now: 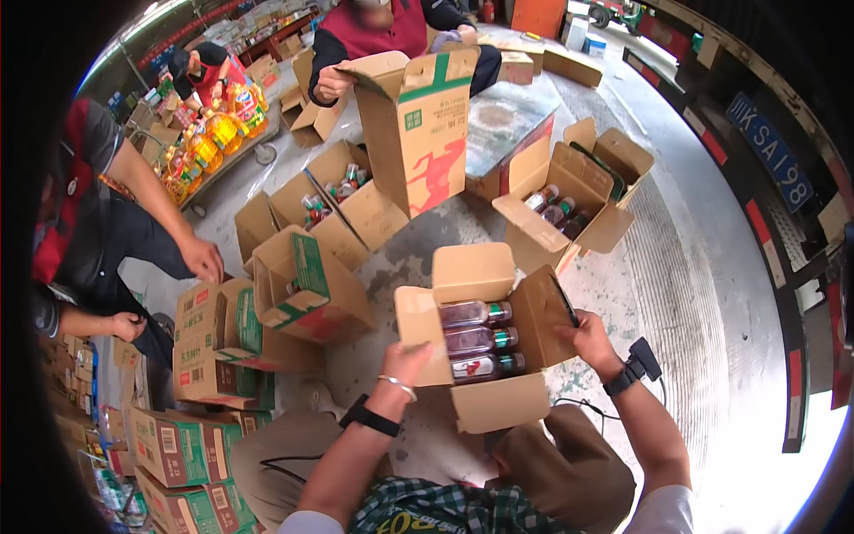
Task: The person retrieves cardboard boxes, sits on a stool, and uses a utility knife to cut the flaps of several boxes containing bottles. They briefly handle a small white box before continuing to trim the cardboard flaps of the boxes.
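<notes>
An opened cardboard box (501, 402) stands in front of me with its flaps spread. Inside lie several dark drink bottles (467, 341) on their sides, their green-and-dark caps pointing right. My left hand (406, 363) grips the left flap, its fingers partly hidden. At the right flap, my right hand (589, 342) pinches the cardboard edge near its lower corner. A thin dark strip runs along that edge above my fingers; I cannot make out what it is.
Opened boxes of bottles (578, 191) stand at right and left, with stacked cartons (187, 445) lower left. One co-worker holds a tall carton (436, 133); another stands at left. Oil jugs (209, 142) sit on a cart behind. A truck (756, 169) borders the right.
</notes>
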`<state>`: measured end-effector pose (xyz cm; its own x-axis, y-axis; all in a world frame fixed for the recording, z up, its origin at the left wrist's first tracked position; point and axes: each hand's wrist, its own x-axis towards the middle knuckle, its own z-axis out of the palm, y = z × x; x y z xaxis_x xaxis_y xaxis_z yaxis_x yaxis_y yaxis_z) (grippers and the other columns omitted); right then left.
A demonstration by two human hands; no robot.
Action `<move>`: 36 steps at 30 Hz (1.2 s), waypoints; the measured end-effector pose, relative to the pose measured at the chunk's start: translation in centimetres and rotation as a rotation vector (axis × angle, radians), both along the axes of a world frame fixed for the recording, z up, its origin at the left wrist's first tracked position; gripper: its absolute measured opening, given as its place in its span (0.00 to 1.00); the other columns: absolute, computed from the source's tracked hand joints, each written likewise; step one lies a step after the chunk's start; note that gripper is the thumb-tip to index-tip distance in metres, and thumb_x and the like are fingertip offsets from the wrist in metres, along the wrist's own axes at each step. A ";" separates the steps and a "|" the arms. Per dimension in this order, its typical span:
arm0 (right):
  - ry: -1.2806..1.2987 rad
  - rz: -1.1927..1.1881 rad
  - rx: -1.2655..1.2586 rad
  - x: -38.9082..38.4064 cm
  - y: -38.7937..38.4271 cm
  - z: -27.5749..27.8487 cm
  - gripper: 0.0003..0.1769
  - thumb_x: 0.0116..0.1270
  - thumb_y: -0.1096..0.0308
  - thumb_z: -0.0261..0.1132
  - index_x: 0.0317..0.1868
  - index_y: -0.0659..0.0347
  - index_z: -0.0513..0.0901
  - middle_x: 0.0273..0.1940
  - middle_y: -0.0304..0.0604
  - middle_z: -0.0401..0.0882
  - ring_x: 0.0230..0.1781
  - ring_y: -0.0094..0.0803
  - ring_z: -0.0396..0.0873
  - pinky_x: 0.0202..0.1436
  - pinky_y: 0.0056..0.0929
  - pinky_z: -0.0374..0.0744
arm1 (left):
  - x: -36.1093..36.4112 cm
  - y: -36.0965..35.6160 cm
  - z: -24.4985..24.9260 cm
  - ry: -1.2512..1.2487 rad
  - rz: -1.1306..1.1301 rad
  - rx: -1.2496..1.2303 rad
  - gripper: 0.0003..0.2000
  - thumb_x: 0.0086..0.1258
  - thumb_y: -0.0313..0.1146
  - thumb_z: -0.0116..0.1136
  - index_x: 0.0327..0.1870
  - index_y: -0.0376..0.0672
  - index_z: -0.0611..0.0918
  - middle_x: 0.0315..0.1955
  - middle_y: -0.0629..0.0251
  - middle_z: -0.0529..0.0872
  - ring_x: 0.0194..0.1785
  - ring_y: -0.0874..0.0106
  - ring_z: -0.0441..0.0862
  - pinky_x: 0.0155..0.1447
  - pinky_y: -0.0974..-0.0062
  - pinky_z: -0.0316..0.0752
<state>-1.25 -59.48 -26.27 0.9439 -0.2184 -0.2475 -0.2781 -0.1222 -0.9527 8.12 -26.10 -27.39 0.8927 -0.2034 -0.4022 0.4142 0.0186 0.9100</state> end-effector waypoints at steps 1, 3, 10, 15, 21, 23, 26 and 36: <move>-0.021 -0.064 0.022 0.0 -1.0 0.2 0.07 0.63 0.74 0.65 0.39 0.70 0.83 0.31 0.35 0.83 0.30 0.17 0.75 0.33 0.23 0.75 | 0.5 -1.9 0.1 -0.049 -0.033 -0.023 0.09 0.64 0.26 0.63 0.43 0.32 0.84 0.36 0.64 0.87 0.36 0.74 0.83 0.42 0.75 0.78; -0.072 -0.116 -0.014 -0.9 -3.5 0.5 0.08 0.63 0.73 0.64 0.39 0.70 0.83 0.30 0.35 0.83 0.30 0.17 0.75 0.33 0.23 0.75 | 2.4 -5.6 1.5 -0.062 -0.095 -0.012 0.09 0.64 0.27 0.62 0.42 0.32 0.84 0.35 0.65 0.87 0.35 0.75 0.83 0.41 0.76 0.77; -0.011 -0.277 -0.545 -6.6 -6.8 1.9 0.12 0.62 0.67 0.64 0.33 0.70 0.80 0.27 0.51 0.82 0.27 0.38 0.81 0.33 0.36 0.77 | -2.6 -7.9 6.3 -0.402 -0.777 0.184 0.28 0.71 0.31 0.56 0.71 0.37 0.63 0.50 0.54 0.82 0.49 0.67 0.81 0.57 0.70 0.75; 0.194 -0.026 -0.919 -7.1 -3.4 10.5 0.21 0.62 0.54 0.67 0.31 0.68 0.80 0.24 0.59 0.78 0.30 0.55 0.81 0.32 0.45 0.75 | -17.2 6.2 7.5 -0.632 -1.854 0.283 0.35 0.68 0.52 0.56 0.72 0.45 0.61 0.67 0.35 0.61 0.70 0.43 0.60 0.72 0.55 0.57; 0.420 0.481 0.340 -14.6 16.3 23.1 0.16 0.75 0.64 0.53 0.57 0.64 0.75 0.33 0.47 0.85 0.16 0.20 0.74 0.14 0.16 0.65 | -22.8 16.5 10.2 -0.894 -1.287 0.684 0.13 0.62 0.34 0.56 0.47 0.43 0.78 0.41 0.53 0.81 0.45 0.54 0.81 0.49 0.58 0.76; 0.533 0.631 0.485 -17.8 22.6 18.6 0.20 0.70 0.59 0.63 0.54 0.65 0.77 0.36 0.45 0.84 0.22 0.25 0.78 0.21 0.22 0.72 | -23.3 17.8 11.9 -0.781 -1.130 0.945 0.08 0.56 0.30 0.56 0.37 0.45 0.77 0.35 0.57 0.82 0.42 0.55 0.81 0.45 0.58 0.75; -0.147 0.680 -0.178 -21.9 30.0 13.6 0.20 0.61 0.61 0.69 0.47 0.66 0.79 0.34 0.47 0.81 0.32 0.33 0.78 0.37 0.31 0.76 | -24.5 20.0 15.5 -0.953 -0.777 0.993 0.09 0.49 0.30 0.59 0.32 0.48 0.75 0.30 0.62 0.78 0.38 0.57 0.78 0.41 0.58 0.69; 0.230 0.241 0.262 -20.4 32.6 14.2 0.05 0.54 0.82 0.66 0.31 0.66 0.80 0.26 0.33 0.78 0.26 0.19 0.75 0.30 0.20 0.73 | -31.9 21.1 17.3 -0.536 -0.743 0.329 0.17 0.63 0.22 0.56 0.54 0.34 0.75 0.42 0.52 0.83 0.48 0.58 0.82 0.56 0.68 0.77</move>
<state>-21.68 -26.93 -12.02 0.8739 0.1000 -0.4758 -0.4805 0.0282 -0.8766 -23.75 -5.03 -10.13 0.6630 -0.7394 -0.1174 -0.2529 -0.3688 0.8944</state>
